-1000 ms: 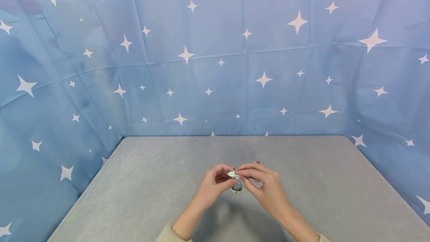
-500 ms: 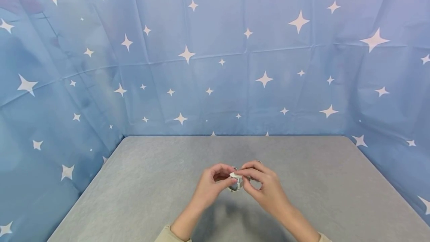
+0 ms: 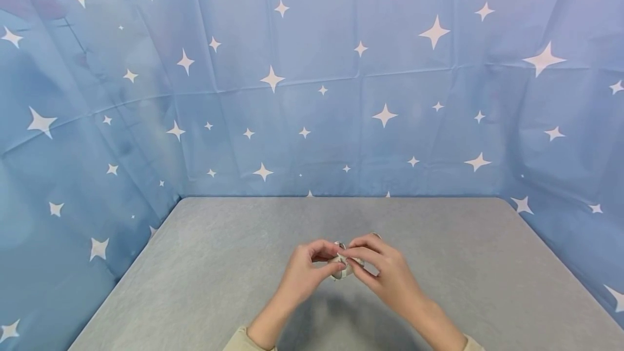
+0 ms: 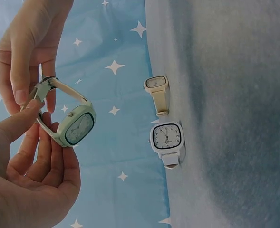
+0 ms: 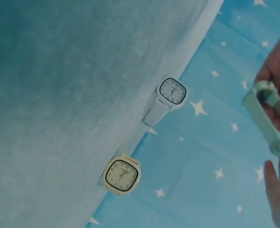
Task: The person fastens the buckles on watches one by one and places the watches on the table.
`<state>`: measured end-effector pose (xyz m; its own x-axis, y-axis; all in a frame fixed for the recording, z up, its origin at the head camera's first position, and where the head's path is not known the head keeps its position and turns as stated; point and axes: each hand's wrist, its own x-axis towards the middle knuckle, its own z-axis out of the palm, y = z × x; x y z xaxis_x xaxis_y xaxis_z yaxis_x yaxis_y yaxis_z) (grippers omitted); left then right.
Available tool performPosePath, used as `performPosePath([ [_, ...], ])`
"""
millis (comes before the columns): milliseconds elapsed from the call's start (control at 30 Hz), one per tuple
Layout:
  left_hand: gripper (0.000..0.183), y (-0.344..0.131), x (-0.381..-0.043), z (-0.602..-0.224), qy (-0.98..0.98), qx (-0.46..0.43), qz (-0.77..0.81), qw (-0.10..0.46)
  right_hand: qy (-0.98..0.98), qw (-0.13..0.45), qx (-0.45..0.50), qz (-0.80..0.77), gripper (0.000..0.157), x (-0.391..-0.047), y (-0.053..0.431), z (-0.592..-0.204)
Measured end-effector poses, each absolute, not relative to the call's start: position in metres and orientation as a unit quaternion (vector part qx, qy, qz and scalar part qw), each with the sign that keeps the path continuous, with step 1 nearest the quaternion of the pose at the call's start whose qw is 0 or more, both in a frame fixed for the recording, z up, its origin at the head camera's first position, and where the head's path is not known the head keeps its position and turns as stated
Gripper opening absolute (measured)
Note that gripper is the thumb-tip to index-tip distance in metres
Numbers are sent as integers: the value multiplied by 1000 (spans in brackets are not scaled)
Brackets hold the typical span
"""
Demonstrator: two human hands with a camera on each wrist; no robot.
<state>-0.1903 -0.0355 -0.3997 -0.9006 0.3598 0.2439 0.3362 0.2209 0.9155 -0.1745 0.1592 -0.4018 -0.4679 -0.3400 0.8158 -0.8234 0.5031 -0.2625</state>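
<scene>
A pale green wristwatch (image 4: 80,127) is held up between both hands, its squarish face turned toward the left wrist camera. My left hand (image 3: 303,272) pinches its strap with thumb and fingers, and the fingers lie beneath the case. My right hand (image 3: 392,272) pinches the strap end near the buckle (image 4: 48,81). The strap forms a loop, seen from the side in the right wrist view as a green band (image 5: 263,121). Whether the strap passes through the buckle is hidden by the fingertips.
A white wristwatch (image 4: 167,137) and a cream wristwatch (image 4: 156,85) stand on the grey table (image 3: 234,242) behind the hands. A blue star-patterned cloth (image 3: 312,107) hangs around the table's back and sides.
The green watch has turned, so its face no longer shows in the head view. My right fingertips have moved left against the left ones, covering most of the pale strap end.
</scene>
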Motion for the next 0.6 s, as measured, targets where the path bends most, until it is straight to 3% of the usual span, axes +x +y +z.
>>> performPosePath([
  [100, 15, -36, -190, -400, 783, 223, 581, 9, -786, 362, 373, 334, 27, -176, 160, -402],
  [167, 14, -36, -190, -400, 783, 224, 581, 8, -788, 361, 374, 331, 28, -176, 161, -403],
  [367, 11, -35, -190, -399, 780, 231, 582, 6, -797, 346, 370, 330, 24, -177, 163, -403],
  [500, 12, -35, -189, -399, 781, 231, 579, 2, -801, 345, 366, 324, 5, -176, 163, -403],
  [600, 13, -35, -189, -399, 782, 232, 578, 0, -797, 357, 370, 318, 28, -177, 162, -402],
])
